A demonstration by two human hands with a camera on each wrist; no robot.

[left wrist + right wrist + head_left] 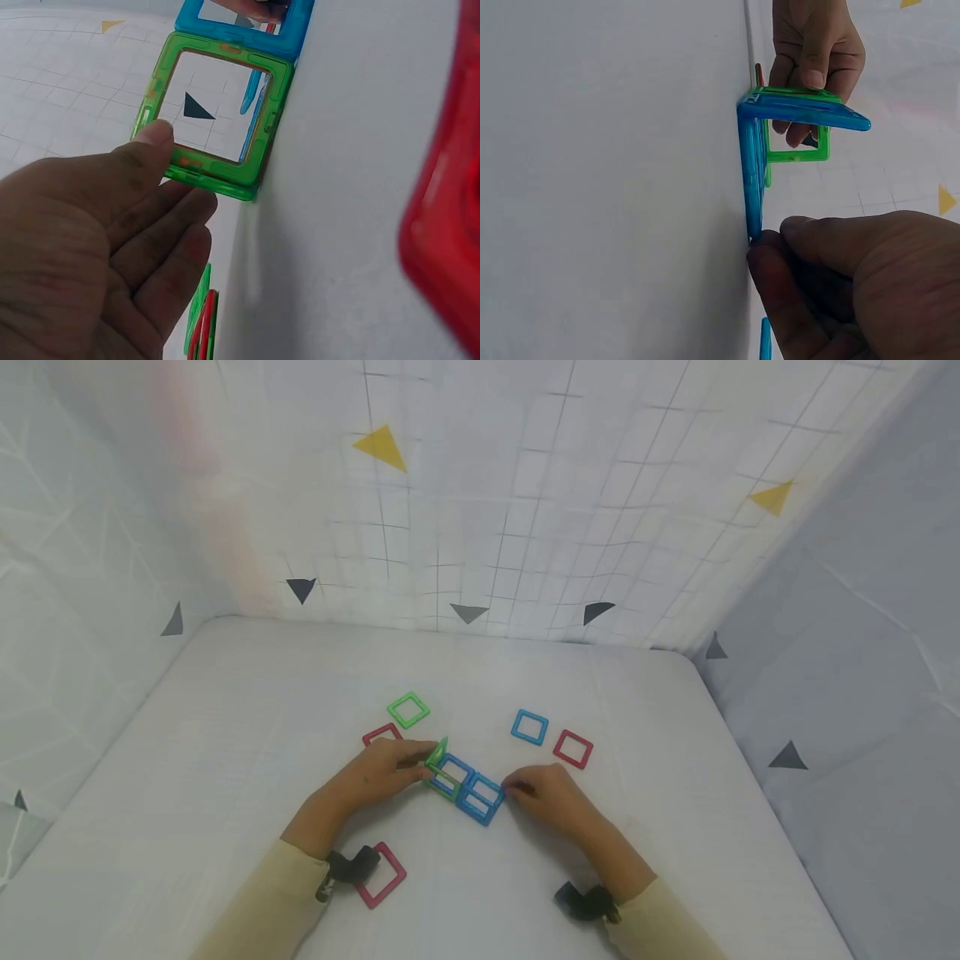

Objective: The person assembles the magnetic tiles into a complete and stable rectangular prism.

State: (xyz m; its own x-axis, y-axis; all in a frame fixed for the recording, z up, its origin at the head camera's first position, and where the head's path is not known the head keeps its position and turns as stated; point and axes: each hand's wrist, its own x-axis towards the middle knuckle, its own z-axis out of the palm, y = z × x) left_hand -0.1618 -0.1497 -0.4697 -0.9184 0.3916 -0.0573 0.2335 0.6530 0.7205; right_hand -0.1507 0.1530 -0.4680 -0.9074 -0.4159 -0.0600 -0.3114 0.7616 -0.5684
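Observation:
My left hand pinches a green square magnetic tile that stands on edge, its thumb on the frame's corner. Another green tile stands near its fingertips. Beside them blue square magnetic tiles lie flat and joined in a row, and one blue tile stands up from the row next to the green one. My right hand pinches the outer edge of the flat blue tile at the row's right end, thumb against forefinger. The fingertips partly cover that edge.
Loose tiles lie around: a green one and a partly hidden red one beyond the left hand, a blue one and a red one beyond the right. Another red tile lies by the left wrist.

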